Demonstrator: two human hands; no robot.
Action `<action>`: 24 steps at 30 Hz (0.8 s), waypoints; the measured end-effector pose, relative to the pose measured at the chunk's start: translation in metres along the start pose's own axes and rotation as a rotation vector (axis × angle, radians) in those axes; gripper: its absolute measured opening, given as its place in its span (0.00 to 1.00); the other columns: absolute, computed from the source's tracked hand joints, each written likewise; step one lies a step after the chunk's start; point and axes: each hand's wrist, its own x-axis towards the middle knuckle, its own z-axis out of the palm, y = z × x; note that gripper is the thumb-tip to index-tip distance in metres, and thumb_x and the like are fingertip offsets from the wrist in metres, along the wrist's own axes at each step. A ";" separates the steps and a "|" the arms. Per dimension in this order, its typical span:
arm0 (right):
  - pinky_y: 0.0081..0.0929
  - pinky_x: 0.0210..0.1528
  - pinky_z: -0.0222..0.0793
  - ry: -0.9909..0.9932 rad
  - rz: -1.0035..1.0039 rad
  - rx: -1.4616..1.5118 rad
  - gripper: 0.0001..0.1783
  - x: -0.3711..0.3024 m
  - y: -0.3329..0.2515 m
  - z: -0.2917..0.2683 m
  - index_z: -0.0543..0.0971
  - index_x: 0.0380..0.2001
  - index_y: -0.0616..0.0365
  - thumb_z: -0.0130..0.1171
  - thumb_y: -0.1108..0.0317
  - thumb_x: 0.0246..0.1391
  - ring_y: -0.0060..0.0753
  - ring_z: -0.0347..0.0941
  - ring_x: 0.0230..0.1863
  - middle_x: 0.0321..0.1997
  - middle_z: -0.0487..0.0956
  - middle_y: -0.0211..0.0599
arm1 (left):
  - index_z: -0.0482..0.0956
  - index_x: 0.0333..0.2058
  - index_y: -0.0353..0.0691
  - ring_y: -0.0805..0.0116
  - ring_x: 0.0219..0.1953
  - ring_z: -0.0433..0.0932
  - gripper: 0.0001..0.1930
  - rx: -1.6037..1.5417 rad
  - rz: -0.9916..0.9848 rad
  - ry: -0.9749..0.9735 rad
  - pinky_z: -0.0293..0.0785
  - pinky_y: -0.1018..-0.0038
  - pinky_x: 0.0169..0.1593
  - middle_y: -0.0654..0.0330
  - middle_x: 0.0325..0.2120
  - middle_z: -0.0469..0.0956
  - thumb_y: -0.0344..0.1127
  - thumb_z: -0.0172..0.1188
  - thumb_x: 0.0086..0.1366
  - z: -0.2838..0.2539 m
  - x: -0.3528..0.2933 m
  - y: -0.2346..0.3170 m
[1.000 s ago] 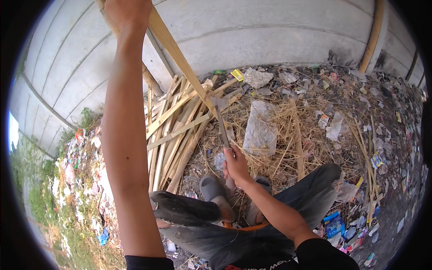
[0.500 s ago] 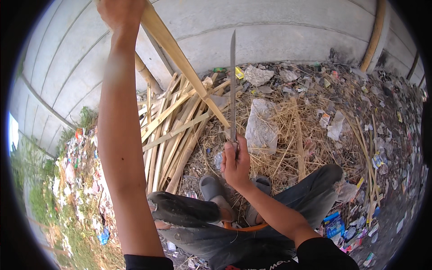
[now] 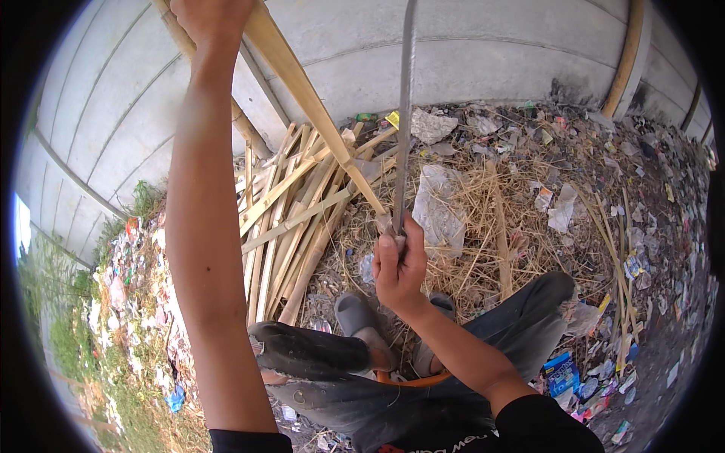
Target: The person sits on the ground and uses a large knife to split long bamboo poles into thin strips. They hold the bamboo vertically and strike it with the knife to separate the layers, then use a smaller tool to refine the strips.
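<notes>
- Pale grey panelled wall point(image 3: 498, 57), stretching across the background
- Brown pole point(image 3: 625, 60), standing against it at the right
- Rough whitish chunk point(image 3: 433, 127), near the wall's foot
- Yellow wrapper point(image 3: 393, 119), just beside that chunk
- Crumpled pale sheet point(image 3: 440, 208), lying on dry straw point(image 3: 474, 260)
- Blue packet point(image 3: 560, 375), among scattered litter, lower right
- Green plants point(image 3: 68, 325), far left

Knife blade point(image 3: 405, 113) higher than before

Counted two bare hands point(image 3: 400, 268), one long grey metal blade point(image 3: 405, 113), one raised tan bamboo strip point(image 3: 296, 83), two grey clogs point(image 3: 353, 315), and easily ten-plus pale split-bamboo sticks point(image 3: 298, 218), too tangled to tally exactly.
</notes>
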 end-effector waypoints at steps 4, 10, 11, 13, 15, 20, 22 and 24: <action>0.21 0.13 0.61 -0.020 1.119 0.054 0.16 -0.042 0.061 -0.047 0.73 0.52 0.54 0.54 0.56 0.71 0.16 0.62 0.13 0.19 0.69 0.27 | 0.81 0.38 0.29 0.57 0.26 0.76 0.27 -0.005 -0.052 -0.016 0.71 0.59 0.36 0.43 0.21 0.77 0.52 0.48 0.78 -0.004 0.000 0.010; 0.19 0.14 0.61 -0.111 0.717 0.176 0.21 0.008 -0.022 -0.021 0.71 0.60 0.58 0.54 0.58 0.71 0.14 0.61 0.14 0.21 0.70 0.26 | 0.80 0.35 0.29 0.53 0.26 0.77 0.30 0.157 -0.113 -0.094 0.72 0.59 0.36 0.41 0.22 0.77 0.55 0.46 0.77 -0.023 -0.002 0.012; 0.19 0.15 0.60 -0.109 0.620 0.221 0.23 0.018 -0.030 -0.012 0.70 0.62 0.59 0.54 0.59 0.71 0.13 0.61 0.14 0.21 0.70 0.26 | 0.80 0.34 0.29 0.53 0.27 0.77 0.30 0.181 -0.112 -0.063 0.72 0.58 0.36 0.41 0.22 0.77 0.56 0.46 0.77 -0.020 0.000 0.008; 0.22 0.21 0.67 -0.122 0.276 0.039 0.26 0.020 -0.022 -0.006 0.68 0.65 0.63 0.54 0.61 0.70 0.15 0.66 0.18 0.21 0.72 0.27 | 0.80 0.35 0.30 0.48 0.30 0.80 0.29 0.121 -0.123 -0.051 0.73 0.56 0.38 0.40 0.25 0.79 0.55 0.46 0.77 -0.016 -0.003 0.012; 0.23 0.27 0.71 -0.156 0.132 -0.076 0.28 0.008 -0.005 0.002 0.66 0.66 0.67 0.54 0.62 0.70 0.17 0.69 0.21 0.22 0.73 0.29 | 0.81 0.37 0.32 0.43 0.33 0.81 0.29 0.140 -0.105 -0.041 0.74 0.53 0.40 0.39 0.28 0.80 0.55 0.46 0.77 -0.019 -0.002 0.010; 0.25 0.13 0.62 -0.135 0.675 -0.273 0.24 -0.070 0.140 -0.023 0.70 0.61 0.58 0.57 0.56 0.69 0.18 0.63 0.13 0.21 0.70 0.28 | 0.82 0.41 0.36 0.33 0.40 0.79 0.28 0.291 -0.141 -0.064 0.73 0.48 0.43 0.38 0.33 0.81 0.57 0.43 0.77 -0.014 0.001 0.008; 0.25 0.12 0.62 -0.052 1.085 0.028 0.24 -0.060 0.123 -0.037 0.71 0.60 0.57 0.58 0.55 0.68 0.18 0.63 0.12 0.21 0.70 0.28 | 0.82 0.40 0.37 0.34 0.39 0.79 0.29 0.323 -0.087 -0.017 0.73 0.47 0.43 0.38 0.32 0.81 0.58 0.42 0.77 -0.021 0.001 -0.006; 0.26 0.10 0.61 -0.094 0.928 0.043 0.21 -0.036 0.103 -0.019 0.73 0.56 0.57 0.56 0.55 0.69 0.21 0.64 0.11 0.20 0.69 0.28 | 0.82 0.40 0.38 0.34 0.39 0.79 0.29 0.324 -0.049 0.011 0.73 0.47 0.44 0.38 0.32 0.81 0.59 0.42 0.77 -0.016 0.006 -0.012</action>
